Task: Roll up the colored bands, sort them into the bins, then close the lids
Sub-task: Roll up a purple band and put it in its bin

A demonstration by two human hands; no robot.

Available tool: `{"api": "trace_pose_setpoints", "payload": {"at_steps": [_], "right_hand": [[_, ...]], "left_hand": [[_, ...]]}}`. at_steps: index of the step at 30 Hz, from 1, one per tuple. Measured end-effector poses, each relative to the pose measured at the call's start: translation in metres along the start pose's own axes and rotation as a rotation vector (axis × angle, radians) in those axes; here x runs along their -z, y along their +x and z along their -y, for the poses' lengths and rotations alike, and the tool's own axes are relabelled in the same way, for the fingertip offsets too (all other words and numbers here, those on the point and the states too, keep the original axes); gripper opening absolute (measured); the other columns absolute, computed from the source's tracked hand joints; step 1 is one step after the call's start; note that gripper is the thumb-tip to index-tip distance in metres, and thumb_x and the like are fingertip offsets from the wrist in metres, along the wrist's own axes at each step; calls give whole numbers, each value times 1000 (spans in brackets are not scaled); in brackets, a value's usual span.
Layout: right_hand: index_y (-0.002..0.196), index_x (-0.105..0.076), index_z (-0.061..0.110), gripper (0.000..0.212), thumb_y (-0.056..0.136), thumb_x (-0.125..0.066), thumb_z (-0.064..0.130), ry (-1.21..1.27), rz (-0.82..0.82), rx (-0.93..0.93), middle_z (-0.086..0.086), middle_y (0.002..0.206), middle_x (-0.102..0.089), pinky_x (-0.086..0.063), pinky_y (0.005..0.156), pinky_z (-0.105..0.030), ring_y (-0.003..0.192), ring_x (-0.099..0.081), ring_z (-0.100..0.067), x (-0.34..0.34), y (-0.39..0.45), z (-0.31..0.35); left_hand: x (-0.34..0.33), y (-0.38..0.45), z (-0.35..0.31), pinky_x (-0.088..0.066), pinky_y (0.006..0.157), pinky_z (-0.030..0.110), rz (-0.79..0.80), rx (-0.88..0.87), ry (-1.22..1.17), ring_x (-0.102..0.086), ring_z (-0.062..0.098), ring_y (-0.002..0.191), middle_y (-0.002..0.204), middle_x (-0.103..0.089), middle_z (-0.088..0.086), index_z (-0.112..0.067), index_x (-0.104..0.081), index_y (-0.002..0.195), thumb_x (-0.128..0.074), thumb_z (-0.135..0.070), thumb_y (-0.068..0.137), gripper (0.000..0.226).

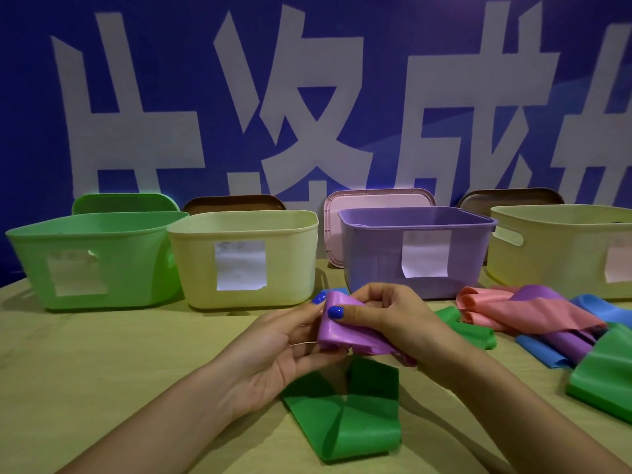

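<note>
My left hand (287, 343) and my right hand (386, 319) both hold a purple band (342, 331) above the table, partly rolled, with my right thumb pressed on its top. Under my hands a dark green band (352, 415) lies folded flat. At the back stand open bins in a row: a green bin (92, 234), a cream bin (239, 227), a purple bin (383, 248) and another cream bin (554, 234). Loose bands lie at the right: pink band (513, 309), blue band (543, 354), another purple band (567, 343) and a green band (605, 378).
Lids lean against the blue wall behind the bins: a green lid (123, 202), a brown lid (236, 202), a pink lid (376, 200) and a brown lid (509, 197). White paper labels hang on the bin fronts. The tan table (102, 371) stretches to the left.
</note>
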State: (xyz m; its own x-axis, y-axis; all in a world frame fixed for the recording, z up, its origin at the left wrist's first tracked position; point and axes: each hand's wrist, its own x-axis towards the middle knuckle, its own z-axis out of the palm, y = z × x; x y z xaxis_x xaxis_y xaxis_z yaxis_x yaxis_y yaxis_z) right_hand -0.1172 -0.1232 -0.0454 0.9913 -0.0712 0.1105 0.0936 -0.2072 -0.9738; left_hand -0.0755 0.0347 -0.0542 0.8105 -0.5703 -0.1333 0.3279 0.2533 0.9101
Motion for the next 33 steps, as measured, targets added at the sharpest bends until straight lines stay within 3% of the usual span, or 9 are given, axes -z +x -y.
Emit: {"api": "trace_pose_setpoints", "payload": {"at_steps": [3, 6, 9, 13, 18, 20, 25, 28, 33], "right_hand": [[90, -61, 9, 55, 51, -73, 46, -107, -29, 42, -12, 81, -72, -50, 60, -26, 65, -64, -16, 0, 1, -1], [93, -59, 13, 49, 54, -70, 42, -101, 29, 64, -15, 88, -72, -51, 55, -22, 63, -64, -15, 0, -2, 3], [95, -59, 14, 46, 56, -69, 37, -54, 65, 76, -13, 87, -70, -53, 63, -26, 70, -64, -20, 4, -3, 5], [99, -62, 19, 49, 54, -72, 38, -72, 87, 91, -15, 95, -71, -56, 76, -35, 77, -67, -20, 6, -3, 5], [87, -66, 22, 31, 60, -70, 37, -117, 93, 140, 4, 77, -71, -55, 62, -20, 66, -67, -7, 4, -4, 5], [83, -65, 20, 35, 54, -72, 39, -122, 42, 141, 3, 76, -69, -55, 60, -20, 65, -67, -7, 3, -4, 5], [84, -64, 12, 57, 43, -74, 50, -153, -64, 173, -5, 82, -69, -57, 71, -40, 73, -69, -17, 0, -3, 2], [86, -62, 14, 57, 42, -75, 48, -145, -54, 144, -5, 83, -68, -58, 69, -39, 72, -66, -15, 1, -2, 2], [80, -61, 10, 42, 51, -74, 38, -133, -57, 123, -12, 86, -68, -57, 61, -25, 68, -66, -15, 6, -2, 5]], "left_hand": [[-2, -1, 1, -60, 63, 35, 33, 5, 4, -72, 25, 71, 87, -71, 24, 4, -73, 85, -64, -14, 67, 27], [0, -1, 0, -60, 58, 36, 32, 15, -52, -71, 25, 65, 81, -70, 23, 4, -70, 85, -63, -13, 67, 26], [-1, -2, -3, -60, 57, 37, 59, 5, -79, -71, 26, 68, 84, -70, 23, 1, -75, 77, -60, -14, 71, 22], [-4, -2, 1, -56, 50, 26, 92, -44, -56, -65, 16, 58, 77, -70, 15, -6, -78, 74, -57, -18, 72, 24], [0, 2, 2, -58, 51, 29, 85, -25, -31, -66, 23, 64, 84, -69, 22, -2, -77, 77, -58, -16, 72, 24], [1, 3, 3, -59, 54, 31, 83, -54, 3, -67, 24, 65, 85, -69, 23, -1, -76, 79, -59, -17, 71, 24], [0, 4, 7, -58, 55, 27, 97, -150, 61, -70, 21, 67, 84, -71, 20, 2, -65, 99, -59, -17, 71, 34], [1, 5, 9, -59, 60, 27, 94, -207, 79, -71, 20, 70, 85, -72, 20, 2, -66, 97, -59, -17, 70, 33], [4, 8, 8, -60, 71, 30, 4, -284, 109, -71, 21, 78, 92, -73, 17, -3, -63, 103, -61, -19, 71, 36]]}}
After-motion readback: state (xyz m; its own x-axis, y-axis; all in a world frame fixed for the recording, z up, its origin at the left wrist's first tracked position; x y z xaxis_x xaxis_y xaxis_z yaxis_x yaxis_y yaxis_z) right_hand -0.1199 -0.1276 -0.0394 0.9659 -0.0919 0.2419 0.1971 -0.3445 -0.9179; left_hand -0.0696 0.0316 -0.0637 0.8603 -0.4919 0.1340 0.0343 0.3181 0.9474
